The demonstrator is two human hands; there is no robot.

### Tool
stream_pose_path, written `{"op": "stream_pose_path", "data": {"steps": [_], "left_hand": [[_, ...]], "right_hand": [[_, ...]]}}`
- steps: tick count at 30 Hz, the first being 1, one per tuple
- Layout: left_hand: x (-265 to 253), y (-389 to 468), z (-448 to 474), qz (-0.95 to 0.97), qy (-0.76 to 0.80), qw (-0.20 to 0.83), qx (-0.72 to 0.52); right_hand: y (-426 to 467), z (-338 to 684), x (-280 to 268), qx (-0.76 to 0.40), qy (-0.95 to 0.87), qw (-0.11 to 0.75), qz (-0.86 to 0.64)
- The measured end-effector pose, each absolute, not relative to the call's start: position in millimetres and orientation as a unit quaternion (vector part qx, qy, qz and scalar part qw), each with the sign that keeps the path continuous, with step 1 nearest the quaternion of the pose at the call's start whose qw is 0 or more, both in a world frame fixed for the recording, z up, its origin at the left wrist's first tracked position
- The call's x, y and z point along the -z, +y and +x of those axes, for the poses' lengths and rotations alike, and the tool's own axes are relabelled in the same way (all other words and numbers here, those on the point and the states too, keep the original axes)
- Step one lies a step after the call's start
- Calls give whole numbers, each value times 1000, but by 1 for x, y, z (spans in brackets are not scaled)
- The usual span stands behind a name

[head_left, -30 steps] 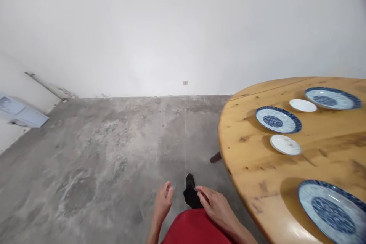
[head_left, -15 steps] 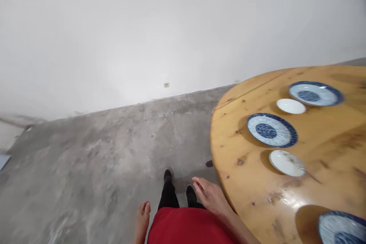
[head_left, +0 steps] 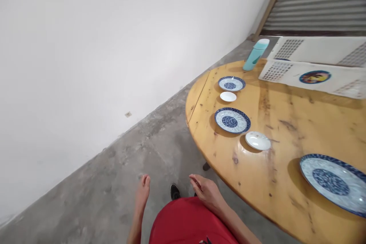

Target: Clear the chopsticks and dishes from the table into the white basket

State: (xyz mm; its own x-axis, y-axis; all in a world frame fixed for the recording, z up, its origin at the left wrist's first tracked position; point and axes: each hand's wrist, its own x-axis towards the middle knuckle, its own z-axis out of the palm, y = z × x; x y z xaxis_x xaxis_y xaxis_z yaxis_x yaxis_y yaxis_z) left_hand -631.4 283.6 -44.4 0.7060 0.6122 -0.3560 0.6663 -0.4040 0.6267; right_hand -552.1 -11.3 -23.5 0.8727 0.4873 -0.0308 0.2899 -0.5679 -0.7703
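Observation:
My left hand (head_left: 143, 189) hangs in the air over the floor, fingers loosely bent, and nothing shows in it. To the right of it, my right hand (head_left: 206, 190) is held in front of my body near the table edge, relaxed and open, with a gap between thumb and fingers. On the wooden table (head_left: 274, 194) lie blue-rimmed plates: a far plate (head_left: 230, 84), a middle plate (head_left: 230, 122) and a large near plate (head_left: 330, 182). A small white dish (head_left: 228, 97) and a white saucer (head_left: 257, 141) sit among them. Neither hand touches any dish.
A turquoise bottle (head_left: 254, 58) stands leaning in view at the table's far side, beside a white plastic crate (head_left: 288, 75) with a coloured label. Behind is a corrugated shutter (head_left: 320, 2). A white wall (head_left: 100, 53) with an outlet (head_left: 128, 114) borders the concrete floor (head_left: 114, 183) at left.
My view has turned right, so the bottle, crate and shutter have come into sight and the dishes sit further left. Both hands stay empty; the left is slightly higher in view.

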Motion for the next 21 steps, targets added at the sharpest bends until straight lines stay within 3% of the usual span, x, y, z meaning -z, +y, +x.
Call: {"op": "stream_pose_path", "data": {"steps": [11, 21], "left_hand": [[59, 242, -468, 828, 175, 505, 168], [23, 234, -320, 856, 118, 485, 137]], "right_hand": [[-8, -504, 45, -151, -32, 488, -859], [-7, -377, 41, -50, 74, 575, -813]]}}
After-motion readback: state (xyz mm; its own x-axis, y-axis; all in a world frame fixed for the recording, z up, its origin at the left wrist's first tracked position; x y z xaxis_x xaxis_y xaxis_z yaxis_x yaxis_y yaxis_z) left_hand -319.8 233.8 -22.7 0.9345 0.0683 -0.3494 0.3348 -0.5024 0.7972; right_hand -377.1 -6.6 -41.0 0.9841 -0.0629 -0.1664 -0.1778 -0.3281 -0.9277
